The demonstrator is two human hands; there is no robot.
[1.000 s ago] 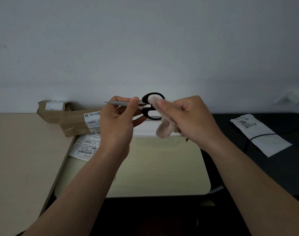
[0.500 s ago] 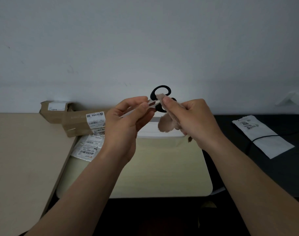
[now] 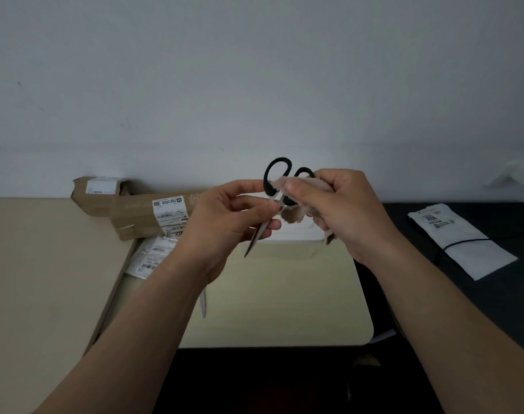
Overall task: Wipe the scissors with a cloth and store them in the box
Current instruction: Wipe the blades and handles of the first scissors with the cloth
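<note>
Pinches scissors [image 3: 259, 235] by the blades with left hand [image 3: 225, 216], above the box [image 3: 284, 294]; right hand [image 3: 344, 210] grips cloth [image 3: 292, 218] against the handles. Turned from level to tip-down, so wiping likely reaches the handles; storing remains.

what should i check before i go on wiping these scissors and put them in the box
1. Scissors grip: ok. The left hand pinches the scissors around the blades, just below the pivot.
2. Blades closed: ok. They run together to a single tip.
3. Cloth in contact: ok. The right hand presses the cloth against the black handles.
4. Blades wiped clean: cannot tell. They are too small and dim to judge.
5. Tip direction: not ok. It points down and back toward the left wrist.
6. Box open: cannot tell. Only a white rim and a pale flat top show.
</note>
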